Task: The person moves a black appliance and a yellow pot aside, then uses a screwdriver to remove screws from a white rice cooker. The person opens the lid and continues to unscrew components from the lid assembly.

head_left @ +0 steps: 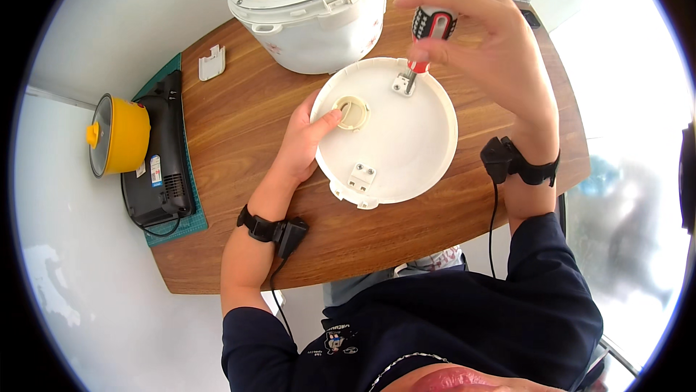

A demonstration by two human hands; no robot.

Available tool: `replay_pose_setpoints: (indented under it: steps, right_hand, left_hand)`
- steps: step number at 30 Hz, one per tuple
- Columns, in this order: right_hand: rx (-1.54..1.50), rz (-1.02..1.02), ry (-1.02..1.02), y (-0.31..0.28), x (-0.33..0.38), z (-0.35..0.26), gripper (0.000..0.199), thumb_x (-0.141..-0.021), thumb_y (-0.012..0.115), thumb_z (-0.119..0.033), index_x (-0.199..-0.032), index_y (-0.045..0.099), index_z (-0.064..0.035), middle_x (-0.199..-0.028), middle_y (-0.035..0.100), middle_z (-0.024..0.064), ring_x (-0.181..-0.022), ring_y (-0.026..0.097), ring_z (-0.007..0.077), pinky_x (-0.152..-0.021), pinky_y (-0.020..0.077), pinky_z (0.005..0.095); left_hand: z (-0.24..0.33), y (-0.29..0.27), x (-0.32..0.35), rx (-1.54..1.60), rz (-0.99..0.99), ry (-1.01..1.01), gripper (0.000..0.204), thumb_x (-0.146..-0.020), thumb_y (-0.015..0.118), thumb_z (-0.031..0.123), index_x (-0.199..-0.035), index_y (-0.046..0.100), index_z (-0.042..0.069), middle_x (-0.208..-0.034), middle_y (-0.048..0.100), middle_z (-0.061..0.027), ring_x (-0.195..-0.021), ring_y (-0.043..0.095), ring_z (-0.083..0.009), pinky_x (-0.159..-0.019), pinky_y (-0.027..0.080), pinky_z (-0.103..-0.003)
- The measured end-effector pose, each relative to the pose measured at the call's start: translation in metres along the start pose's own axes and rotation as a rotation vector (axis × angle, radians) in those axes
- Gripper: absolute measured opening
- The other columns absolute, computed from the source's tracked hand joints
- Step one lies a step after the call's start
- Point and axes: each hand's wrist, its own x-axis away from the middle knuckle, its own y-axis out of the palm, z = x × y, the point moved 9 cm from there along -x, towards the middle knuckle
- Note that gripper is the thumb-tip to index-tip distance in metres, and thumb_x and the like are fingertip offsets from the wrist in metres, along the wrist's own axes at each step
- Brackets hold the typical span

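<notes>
A round white plastic lid lies with its inner side up on the wooden table. My left hand grips its left rim, the thumb reaching over the edge beside a cream ring-shaped fitting. In my right hand is a short screwdriver with a red, black and white handle, pinched between thumb and fingers. Its shaft points down to a small white bracket at the lid's far right; whether the tip sits in a screw I cannot tell. A second bracket with screws is near the front rim.
Behind the lid stands a large white appliance body with its own round top. A small white plastic piece lies at the far left. Further left, a yellow pot rests by a black appliance on a green cutting mat.
</notes>
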Motion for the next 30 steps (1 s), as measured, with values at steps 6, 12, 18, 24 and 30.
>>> replay_pose_setpoints:
  steps: [6,12,18,24,30]
  right_hand:
    - [-0.313,0.063,0.178,0.004,0.001,0.008,0.040,-0.082,0.072,0.010,-0.121,0.072,-0.0007,-0.115,0.068,0.0081,-0.100,0.065,0.0167,-0.093,0.0537,0.0319]
    - [-0.232,-0.134,-0.009,0.004,0.005,0.001,0.044,-0.085,0.063,0.016,-0.126,0.067,0.0016,-0.122,0.069,0.0092,-0.107,0.068,0.0181,-0.100,0.0553,0.0347]
    - [-0.318,0.010,0.566,-0.002,-0.003,0.003,0.034,-0.080,0.081,0.001,-0.114,0.077,-0.0026,-0.101,0.063,0.0055,-0.087,0.060,0.0137,-0.075,0.0516,0.0270]
    - [-0.263,-0.018,0.126,-0.002,0.007,0.010,0.037,-0.084,0.072,0.007,-0.120,0.072,0.0005,-0.115,0.067,0.0069,-0.100,0.066,0.0155,-0.091,0.0544,0.0296]
    - [-0.202,0.012,0.276,-0.011,-0.001,-0.019,0.037,-0.083,0.079,0.002,-0.120,0.072,0.0042,-0.103,0.064,0.0056,-0.094,0.063,0.0141,-0.082,0.0532,0.0262]
  left_hand:
    - [0.002,0.002,0.001,-0.002,-0.010,-0.008,0.045,-0.101,0.060,0.011,-0.143,0.051,-0.002,-0.132,0.065,-0.0127,-0.117,0.065,-0.0201,-0.099,0.055,-0.036]
    - [0.002,0.001,0.001,0.003,-0.008,0.006,0.045,-0.101,0.060,0.011,-0.143,0.051,-0.003,-0.132,0.065,-0.0129,-0.116,0.066,-0.0202,-0.098,0.055,-0.036]
    - [0.001,0.005,-0.002,0.010,-0.016,-0.011,0.045,-0.101,0.060,0.011,-0.143,0.050,-0.003,-0.133,0.065,-0.0135,-0.117,0.066,-0.0204,-0.099,0.055,-0.036]
    - [0.001,0.000,0.002,0.008,-0.007,0.007,0.046,-0.101,0.061,0.012,-0.143,0.050,-0.003,-0.133,0.065,-0.0134,-0.117,0.066,-0.0204,-0.099,0.055,-0.036]
    - [0.001,0.001,0.000,0.019,-0.017,0.006,0.047,-0.101,0.062,0.013,-0.144,0.050,-0.003,-0.133,0.065,-0.0136,-0.117,0.066,-0.0203,-0.099,0.055,-0.036]
